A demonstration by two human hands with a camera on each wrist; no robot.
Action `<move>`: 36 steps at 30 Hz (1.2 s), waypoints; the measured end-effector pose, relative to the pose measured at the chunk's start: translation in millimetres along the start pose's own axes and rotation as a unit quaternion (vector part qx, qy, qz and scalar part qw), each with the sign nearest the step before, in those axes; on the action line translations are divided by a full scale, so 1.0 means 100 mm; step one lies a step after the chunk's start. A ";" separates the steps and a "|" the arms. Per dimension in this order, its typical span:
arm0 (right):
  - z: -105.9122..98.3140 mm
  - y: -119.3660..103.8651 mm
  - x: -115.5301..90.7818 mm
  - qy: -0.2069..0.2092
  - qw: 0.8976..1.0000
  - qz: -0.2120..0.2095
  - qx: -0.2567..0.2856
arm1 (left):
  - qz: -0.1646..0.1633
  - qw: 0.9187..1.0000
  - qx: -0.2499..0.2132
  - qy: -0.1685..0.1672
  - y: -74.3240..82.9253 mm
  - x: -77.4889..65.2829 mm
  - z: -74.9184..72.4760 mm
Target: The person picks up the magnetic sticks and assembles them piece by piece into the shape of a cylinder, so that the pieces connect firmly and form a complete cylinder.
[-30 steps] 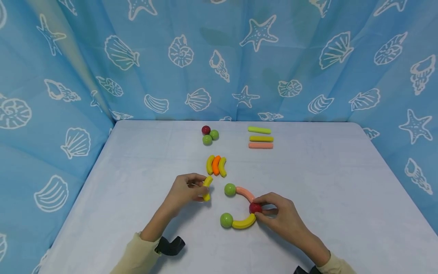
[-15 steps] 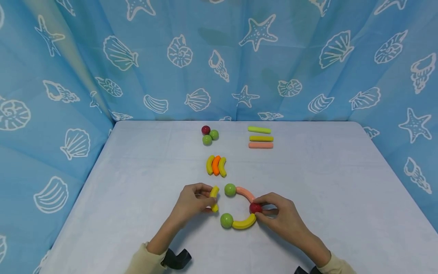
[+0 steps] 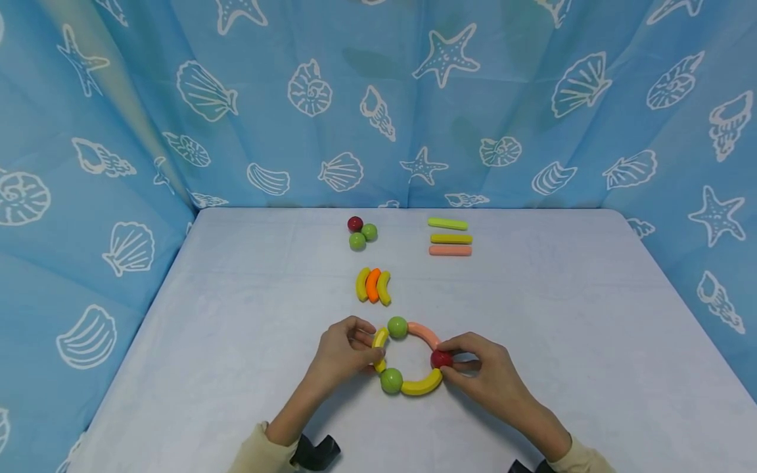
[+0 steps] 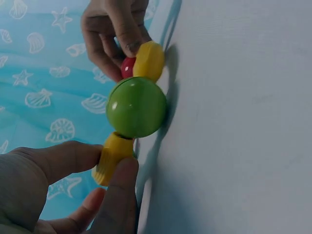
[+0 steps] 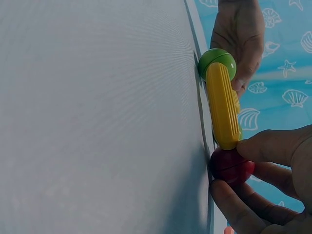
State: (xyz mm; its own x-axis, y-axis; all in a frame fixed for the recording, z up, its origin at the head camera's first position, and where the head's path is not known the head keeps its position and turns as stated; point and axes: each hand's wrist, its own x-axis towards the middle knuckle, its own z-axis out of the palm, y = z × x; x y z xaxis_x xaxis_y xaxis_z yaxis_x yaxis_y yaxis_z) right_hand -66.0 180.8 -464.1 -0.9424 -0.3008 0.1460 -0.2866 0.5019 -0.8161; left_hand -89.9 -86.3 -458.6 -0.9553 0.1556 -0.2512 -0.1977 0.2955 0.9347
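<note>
Thumb and fingers of your left hand (image 3: 345, 351) pinch the held yellow arc (image 3: 380, 341) at the left of a ring laid on the white table (image 3: 568, 295); your thumb covers part of the arc, and your rear fingers are partly hidden behind it. Its near end meets the lower green ball (image 3: 391, 381); its far end lies just beside the upper green ball (image 3: 397, 327), though you cannot tell whether they touch. Your right hand (image 3: 485, 364) grips the red ball (image 3: 440, 360) between thumb and fingers, masking its right side. From this ball the pink arc (image 3: 423, 333) curves to the upper green ball and the lower yellow arc (image 3: 421, 383) to the lower one; your right thumb obscures the latter joint from above. In the left wrist view, the lower green ball hides much of the ring; in the right, a pinkish sliver at the bottom edge is too cropped to identify. Beyond lie three side-by-side arcs (image 3: 372, 286), a three-ball cluster (image 3: 369, 232) and three sticks (image 3: 451, 239). The frame cuts off your left sleeve (image 3: 266, 450) and right black strap (image 3: 520, 468).
</note>
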 end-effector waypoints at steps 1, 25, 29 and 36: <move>0.00 0.00 0.00 0.000 1.000 -0.001 0.000 | 0.002 1.000 0.005 0.001 0.00 0.00 0.01; 0.02 0.03 -0.02 0.000 1.000 -0.004 0.005 | 0.050 0.995 0.089 0.020 0.05 -0.03 0.03; 0.02 0.02 -0.02 -0.002 1.000 -0.001 0.005 | 0.052 0.994 0.097 0.025 0.04 -0.03 0.04; 0.03 0.03 -0.04 -0.003 1.000 -0.004 0.010 | 0.070 0.990 0.115 0.030 0.01 -0.02 0.04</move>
State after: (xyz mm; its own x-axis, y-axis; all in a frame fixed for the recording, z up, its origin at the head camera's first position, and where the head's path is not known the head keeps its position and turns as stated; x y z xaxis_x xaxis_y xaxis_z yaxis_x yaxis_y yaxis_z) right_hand -62.6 180.5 -468.5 -0.9391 -0.3101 0.1483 -0.2899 0.4828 -0.8263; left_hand -87.8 -82.6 -457.9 -0.9825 0.1567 -0.1008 -0.0129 0.4825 0.8758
